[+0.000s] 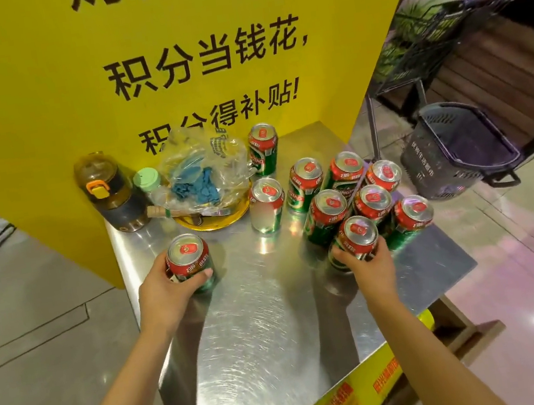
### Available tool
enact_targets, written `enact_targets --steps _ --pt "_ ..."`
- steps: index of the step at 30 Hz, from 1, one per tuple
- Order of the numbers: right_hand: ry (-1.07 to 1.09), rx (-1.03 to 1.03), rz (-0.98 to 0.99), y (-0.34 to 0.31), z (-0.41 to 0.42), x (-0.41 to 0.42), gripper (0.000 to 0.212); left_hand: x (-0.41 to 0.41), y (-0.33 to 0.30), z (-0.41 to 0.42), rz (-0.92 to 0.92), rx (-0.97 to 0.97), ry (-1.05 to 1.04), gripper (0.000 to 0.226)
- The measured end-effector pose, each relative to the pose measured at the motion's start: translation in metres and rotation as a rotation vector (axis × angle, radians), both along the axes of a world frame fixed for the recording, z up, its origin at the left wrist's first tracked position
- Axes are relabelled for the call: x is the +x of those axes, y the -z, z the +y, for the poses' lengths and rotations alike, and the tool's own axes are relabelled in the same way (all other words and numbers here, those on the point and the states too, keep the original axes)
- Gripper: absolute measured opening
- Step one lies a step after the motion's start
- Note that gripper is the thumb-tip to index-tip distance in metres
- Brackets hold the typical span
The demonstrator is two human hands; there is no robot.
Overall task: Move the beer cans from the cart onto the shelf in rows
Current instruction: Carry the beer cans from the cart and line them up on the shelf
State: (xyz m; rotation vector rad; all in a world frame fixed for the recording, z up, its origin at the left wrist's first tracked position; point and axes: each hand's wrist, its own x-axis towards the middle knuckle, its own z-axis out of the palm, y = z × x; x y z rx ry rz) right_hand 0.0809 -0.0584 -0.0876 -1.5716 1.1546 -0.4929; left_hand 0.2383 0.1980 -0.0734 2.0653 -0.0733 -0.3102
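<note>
Several green and red beer cans stand upright on a steel shelf top (259, 324). My left hand (164, 290) grips a lone can (188, 261) at the front left of the surface. My right hand (370, 265) grips the nearest can (356, 239) of a tight cluster (358, 195) on the right side. Two more cans stand apart: one in the middle (266, 204) and one at the back (263, 149) by the yellow sign.
A yellow sign board (168, 61) rises behind the shelf. At the back left sit a dark bottle with an orange clasp (108, 191), a small green-lidded cup (147, 180) and a clear plastic bag (202, 173) over a yellow dish. A dark basket (458, 146) and a wire cart (424, 36) stand right.
</note>
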Motion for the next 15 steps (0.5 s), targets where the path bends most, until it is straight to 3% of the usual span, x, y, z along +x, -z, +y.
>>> enact_targets --steps 11,15 --pt "-0.287 0.149 -0.249 -0.045 0.092 -0.044 0.062 -0.082 -0.056 0.101 0.1 -0.236 -0.089 0.052" --pt "-0.422 0.211 -0.289 -0.067 0.173 -0.033 0.076 -0.111 -0.074 0.172 0.097 -0.333 -0.191 0.048"
